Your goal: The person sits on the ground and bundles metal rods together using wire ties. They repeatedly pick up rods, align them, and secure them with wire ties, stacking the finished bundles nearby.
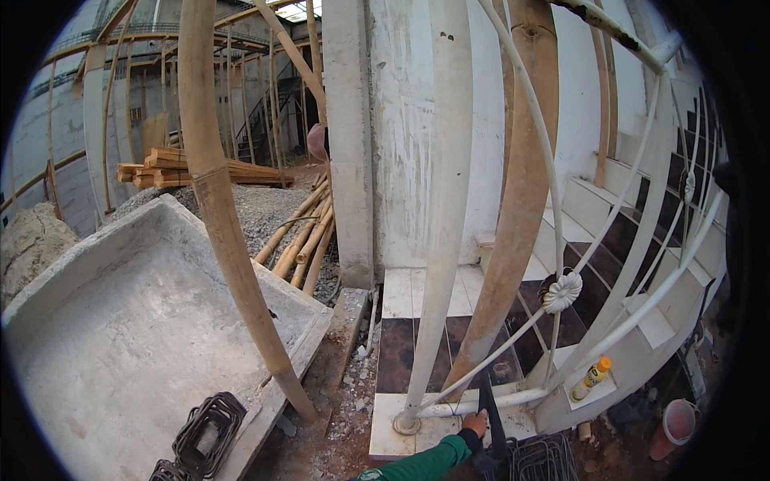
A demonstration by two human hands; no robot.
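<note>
My left hand (475, 423), in a green sleeve with a dark cuff, reaches in from the bottom. Its fingers are curled at the edge of a long dark flat tool (495, 424), perhaps a handsaw. The tool stands steeply, its narrow tip over the lower rail (448, 409) of a white metal railing. The fingers are partly hidden, and the tool's lower end merges with dark shapes. Just right of it lies a bundle of bent steel stirrups (541, 460). My right hand is out of view. Beyond the rail, a bamboo pole (499, 264) rests on the tiled landing (409, 355).
A white post (444, 210) and bamboo pole (231, 240) rise ahead. At left is a concrete trough (108, 337) with more stirrups (207, 433). Stairs (601, 192) climb right. A yellow bottle (591, 380) stands on a ledge above a bucket (678, 424). Timber (198, 168) lies behind.
</note>
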